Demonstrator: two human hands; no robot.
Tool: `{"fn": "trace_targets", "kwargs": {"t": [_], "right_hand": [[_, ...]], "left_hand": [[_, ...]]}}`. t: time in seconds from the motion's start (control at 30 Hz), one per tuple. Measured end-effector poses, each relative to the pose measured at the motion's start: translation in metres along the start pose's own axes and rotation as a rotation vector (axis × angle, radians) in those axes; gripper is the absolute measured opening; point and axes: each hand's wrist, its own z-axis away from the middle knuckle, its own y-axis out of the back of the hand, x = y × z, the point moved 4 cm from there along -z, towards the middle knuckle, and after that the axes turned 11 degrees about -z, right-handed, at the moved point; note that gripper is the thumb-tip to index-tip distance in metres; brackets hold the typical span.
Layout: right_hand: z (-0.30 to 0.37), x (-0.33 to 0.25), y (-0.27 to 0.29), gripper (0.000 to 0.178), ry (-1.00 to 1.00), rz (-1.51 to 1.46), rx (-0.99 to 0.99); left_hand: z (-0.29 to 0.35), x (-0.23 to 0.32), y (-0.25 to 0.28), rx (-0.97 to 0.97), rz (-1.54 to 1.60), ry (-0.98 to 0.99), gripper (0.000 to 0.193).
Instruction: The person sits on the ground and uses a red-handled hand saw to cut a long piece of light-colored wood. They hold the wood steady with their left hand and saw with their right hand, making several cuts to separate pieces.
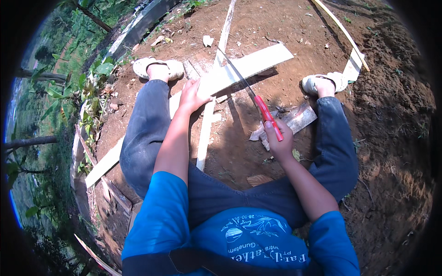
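A long pale board (258,62) lies slantwise on the ground between my feet, running from the lower left under my left leg to the upper right. My left hand (189,95) rests on it with the thumb spread away from the fingers. My right hand (279,139) is closed around the red handle (266,115) of a saw, whose narrow dark blade (238,73) reaches up and left across the board. Whether the blade has cut into the wood cannot be made out. A thin wooden strip (206,133) passes beneath the board.
A weathered wood piece (297,118) lies on the brown soil right of the board. My light clogs (175,69) stand either side. A curved pale strip (343,30) lies at the far right. Green plants (55,92) and a concrete edge (138,27) line the left.
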Motion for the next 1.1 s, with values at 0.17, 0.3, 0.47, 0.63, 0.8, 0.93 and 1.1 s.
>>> {"fn": "trace_targets", "kwargs": {"t": [0.17, 0.3, 0.47, 0.63, 0.8, 0.93, 1.1], "right_hand": [[0.002, 0.022, 0.009, 0.027, 0.045, 0.018, 0.001], [0.008, 0.032, 0.011, 0.028, 0.072, 0.034, 0.047], [0.011, 0.026, 0.012, 0.029, 0.029, -0.056, 0.084], [0.006, 0.020, 0.015, 0.029, 0.063, -0.069, 0.098], [0.015, 0.024, 0.016, 0.029, 0.010, -0.044, 0.115], [0.013, 0.021, 0.010, 0.029, 0.018, -0.071, 0.105], [0.007, 0.025, 0.006, 0.027, 0.008, -0.042, 0.073]], "left_hand": [[-0.002, 0.016, -0.002, -0.001, -0.084, -0.029, 0.095], [0.002, 0.025, -0.001, -0.048, -0.148, 0.021, 0.100], [0.007, 0.021, -0.012, -0.058, -0.258, 0.049, 0.098], [0.003, 0.008, -0.026, -0.055, -0.296, -0.002, 0.098], [-0.002, 0.043, -0.013, -0.177, -0.189, 0.026, 0.091], [-0.017, 0.084, 0.027, -0.282, -0.123, 0.197, 0.081], [-0.042, 0.051, -0.040, 0.122, -0.152, 0.173, 0.066]]}}
